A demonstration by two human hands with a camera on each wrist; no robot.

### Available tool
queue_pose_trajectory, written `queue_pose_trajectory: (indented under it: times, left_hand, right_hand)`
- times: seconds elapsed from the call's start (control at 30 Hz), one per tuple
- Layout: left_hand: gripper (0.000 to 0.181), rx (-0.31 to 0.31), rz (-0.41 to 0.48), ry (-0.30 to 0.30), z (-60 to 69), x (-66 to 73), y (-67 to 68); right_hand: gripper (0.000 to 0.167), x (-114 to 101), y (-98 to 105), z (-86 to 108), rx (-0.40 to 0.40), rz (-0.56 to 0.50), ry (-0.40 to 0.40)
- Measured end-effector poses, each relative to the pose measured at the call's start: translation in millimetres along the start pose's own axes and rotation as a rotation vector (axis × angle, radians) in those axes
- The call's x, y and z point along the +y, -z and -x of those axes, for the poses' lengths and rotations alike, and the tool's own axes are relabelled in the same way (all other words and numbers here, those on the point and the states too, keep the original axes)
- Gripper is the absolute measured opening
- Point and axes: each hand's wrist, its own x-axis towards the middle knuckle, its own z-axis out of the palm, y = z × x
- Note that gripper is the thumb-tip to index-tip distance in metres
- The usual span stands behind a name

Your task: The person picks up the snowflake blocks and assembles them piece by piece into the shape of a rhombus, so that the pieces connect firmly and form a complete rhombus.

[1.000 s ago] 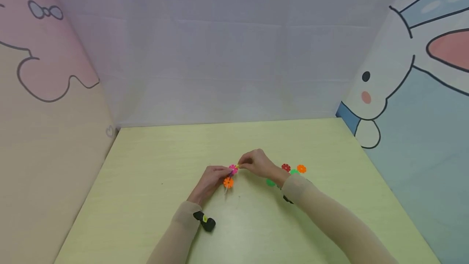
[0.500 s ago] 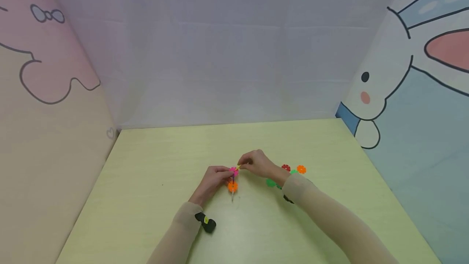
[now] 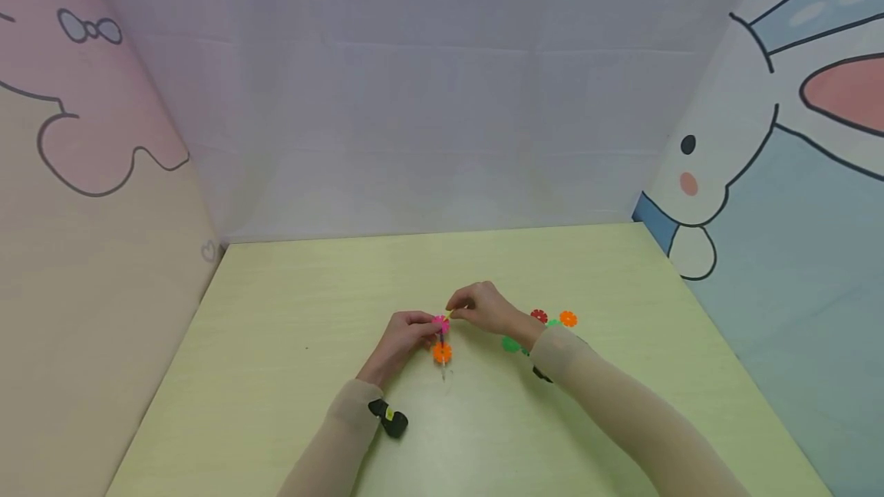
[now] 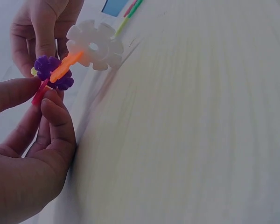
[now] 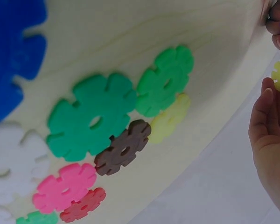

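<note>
My left hand (image 3: 406, 332) pinches a pink snowflake disc (image 4: 39, 93) between thumb and fingers, above the table. Linked to it is a short chain: a purple disc (image 4: 45, 66), an orange disc (image 3: 442, 354) and a white disc (image 4: 106, 43) at the end nearest me in the head view. My right hand (image 3: 486, 308) meets the left from the far right side and pinches a yellow disc (image 5: 279, 74) against the pink one. Fingers partly cover both discs, so how far the yellow one is slotted in cannot be told.
Loose discs lie on the table (image 3: 290, 290) by my right forearm, including a red one (image 3: 539, 316) and an orange one (image 3: 568, 318). The right wrist view shows a blue disc (image 5: 7, 56), a dark green disc (image 5: 72, 128) and a brown disc (image 5: 112, 156) among them.
The chain's lower end, with the orange and white discs, has swung a little right and toward me. Both hands keep their pinch in nearly the same place.
</note>
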Motion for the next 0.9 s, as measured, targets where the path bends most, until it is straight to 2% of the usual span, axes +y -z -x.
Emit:
queue_pose_trajectory:
  times: [0.43, 0.67, 0.8, 0.9]
  left_hand:
    - [0.02, 0.035, -0.008, 0.013, -0.5, 2.0, -1.3]
    - [0.02, 0.036, 0.007, 0.026, -1.7, -0.4, -2.1]
    - [0.021, 0.034, 0.005, 0.023, -1.6, -0.5, -2.1]
    - [0.022, 0.036, -0.002, 0.026, -1.3, -0.2, -1.5]
  right_hand:
    - [0.011, 0, 1, 0.3, 0.002, 0.033, -0.011]
    - [0.012, 8, 16, 7.8, 0.003, 0.061, -0.019]
    - [0.015, 16, 28, 15.2, -0.045, 0.068, -0.074]
    - [0.019, 22, 35, 20.7, -0.082, 0.106, -0.162]
